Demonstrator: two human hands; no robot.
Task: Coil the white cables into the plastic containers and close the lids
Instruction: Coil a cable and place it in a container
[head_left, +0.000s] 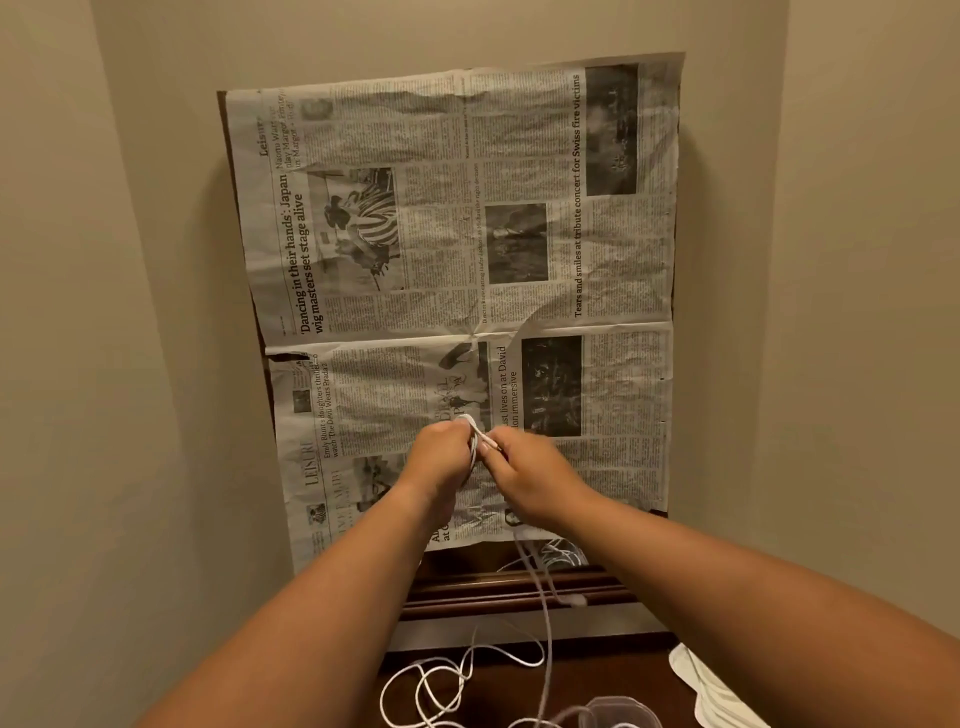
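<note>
Left hand (441, 457) curled round small bundle of white cable (472, 441) loops, held up over newspaper (467, 208). Right hand (524, 478) pinched plug end (496, 445) just beside bundle, probably to steer tail round loops and lock coil. Rest of cable trailed down past dark wood edge (519, 587) into loose tangle (441, 680) below. Clear plastic container (618, 714) sat beside tangle, mostly cut off by frame; lid state unreadable. Judged mid-coil, nothing boxed yet. Risk: tangle snagging when slack gets pulled up.
</note>
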